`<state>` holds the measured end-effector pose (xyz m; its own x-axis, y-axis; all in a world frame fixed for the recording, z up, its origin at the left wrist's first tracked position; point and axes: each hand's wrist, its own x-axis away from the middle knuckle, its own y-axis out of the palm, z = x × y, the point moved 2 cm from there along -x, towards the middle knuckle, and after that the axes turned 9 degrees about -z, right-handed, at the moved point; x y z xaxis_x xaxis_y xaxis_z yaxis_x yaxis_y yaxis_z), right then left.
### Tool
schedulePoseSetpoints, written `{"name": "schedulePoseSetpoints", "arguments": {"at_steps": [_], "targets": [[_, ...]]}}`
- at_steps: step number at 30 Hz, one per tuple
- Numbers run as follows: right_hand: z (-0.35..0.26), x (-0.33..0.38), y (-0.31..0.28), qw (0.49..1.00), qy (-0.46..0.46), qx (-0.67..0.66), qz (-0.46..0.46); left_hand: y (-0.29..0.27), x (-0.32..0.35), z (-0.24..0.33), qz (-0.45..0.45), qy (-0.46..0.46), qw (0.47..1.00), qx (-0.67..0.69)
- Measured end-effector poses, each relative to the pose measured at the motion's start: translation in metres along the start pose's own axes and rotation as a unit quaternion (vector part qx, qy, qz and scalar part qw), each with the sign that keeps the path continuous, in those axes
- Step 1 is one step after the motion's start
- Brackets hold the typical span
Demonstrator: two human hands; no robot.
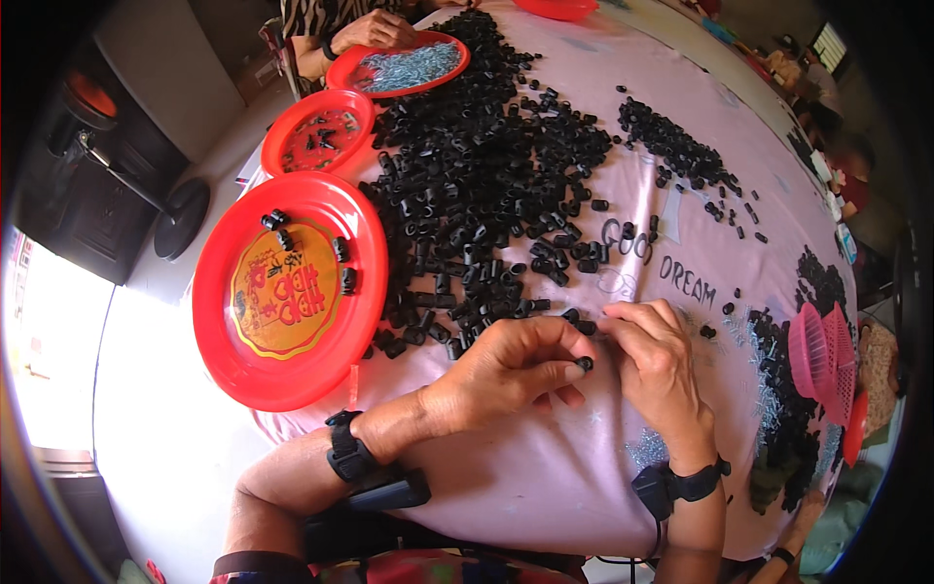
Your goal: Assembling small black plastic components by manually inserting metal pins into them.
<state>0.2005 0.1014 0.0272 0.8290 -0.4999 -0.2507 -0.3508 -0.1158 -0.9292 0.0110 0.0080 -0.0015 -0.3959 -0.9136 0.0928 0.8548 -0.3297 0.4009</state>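
Note:
My left hand (511,365) pinches a small black ring-shaped plastic part (584,364) between thumb and forefinger, just above the pink cloth (545,467). My right hand (654,358) sits right beside it, fingers curled, fingertips close to the same part; whether it holds anything is hidden. A big heap of the same black parts (477,185) spreads over the cloth just beyond both hands. To the left lies a red plate (219,321) with a gold centre and several black parts on it.
Two more red plates stand farther back: one (282,131) with a few black parts, one (341,68) with silvery screws, under another person's hand (375,29). A pink basket (822,355) and more black parts (788,419) lie at the right. A smaller pile (671,141) is far right.

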Motion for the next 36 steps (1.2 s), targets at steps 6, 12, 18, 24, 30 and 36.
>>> {"name": "schedulePoseSetpoints", "arguments": {"at_steps": [6, 12, 18, 24, 30, 36], "targets": [[-0.006, 0.008, -0.008, 0.991, 0.047, -0.124, 0.035, 0.0, -0.003, -0.007, -0.014, 0.004, 1.0, 0.016], [-0.023, 0.012, -0.018, 0.95, 0.035, -0.309, 0.034, 0.005, -0.005, -0.007, -0.009, 0.037, 0.999, -0.006], [-0.025, 0.008, -0.018, 0.96, 0.011, -0.278, 0.019, 0.004, -0.004, -0.008, -0.011, 0.026, 1.0, -0.005], [-0.027, 0.007, -0.021, 0.969, -0.009, -0.247, 0.009, 0.006, -0.002, -0.006, -0.011, 0.017, 1.0, -0.004], [-0.025, 0.011, -0.019, 0.958, 0.022, -0.284, 0.036, 0.008, -0.001, -0.002, 0.003, 0.009, 1.0, -0.015], [-0.025, 0.009, -0.02, 0.961, 0.004, -0.276, 0.028, 0.007, 0.0, -0.002, 0.012, 0.015, 0.999, -0.03]]}}
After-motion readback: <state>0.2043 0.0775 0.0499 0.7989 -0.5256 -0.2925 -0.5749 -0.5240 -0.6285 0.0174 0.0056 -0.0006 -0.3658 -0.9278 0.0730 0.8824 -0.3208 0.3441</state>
